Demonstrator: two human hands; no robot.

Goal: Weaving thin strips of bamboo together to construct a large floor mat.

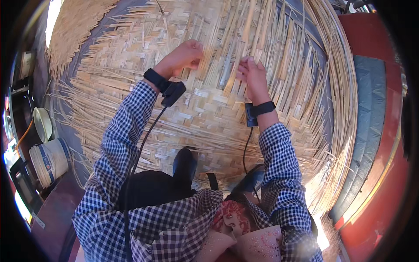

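Reaching over the middle of the mat (214,107), two hands work among the strips (286,59) that fan out from its weave. The mat spreads before the person, partly woven, on a grey surface (65,120). The left hand (185,57) is half curled above the mat's weave, thumb close to the fingers; whether it grasps a strip I cannot tell. The right hand (254,76) has its fingertips drawn together against strips on the mat's right half, but a grasp is not clear.

Left of the mat, a pale bucket (60,158) carries blue bands and a printed label (47,163), too small and slanted to read. Beyond it, also left of the mat, is a pale round tub (42,124). A second mat (80,24) lies past the mat's far left edge. Right of the mat runs a blue-grey sheet (370,111) on red panels (364,37). Two black cables (140,153) hang from wrist devices (174,92) across the mat's near part, where dark shoes (185,165) also cover some weave.
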